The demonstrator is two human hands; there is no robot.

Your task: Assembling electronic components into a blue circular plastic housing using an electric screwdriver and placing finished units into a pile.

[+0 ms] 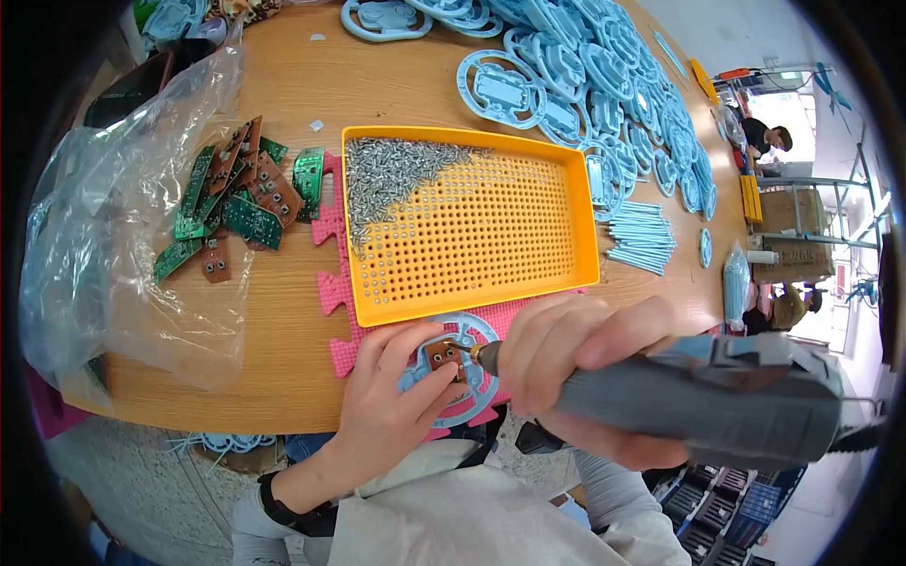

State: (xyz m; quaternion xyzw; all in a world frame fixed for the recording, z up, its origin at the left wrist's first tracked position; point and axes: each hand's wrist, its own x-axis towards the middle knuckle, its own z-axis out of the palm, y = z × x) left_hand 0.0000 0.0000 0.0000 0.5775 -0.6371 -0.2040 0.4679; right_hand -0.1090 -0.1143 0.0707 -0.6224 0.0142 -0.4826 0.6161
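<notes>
Pale blue plastic makes the round frame which lies under the person's hands, near the table edge. The left hand is half curled, and its fingers hold a small brown circuit board on this frame. The right hand is closed firmly around a grey electric screwdriver, whose bit points at the board. It seems that fastening the board is the step in hand; whether a screw sits under the tip, one cannot tell. The next move probably calls for a straight bit, gentle pressure and a board that does not slip. Beneath is a pink foam mat; just beyond stands a yellow perforated tray with loose screws. Farther, loose circuit boards lie at left, and many blue parts are heaped behind.
</notes>
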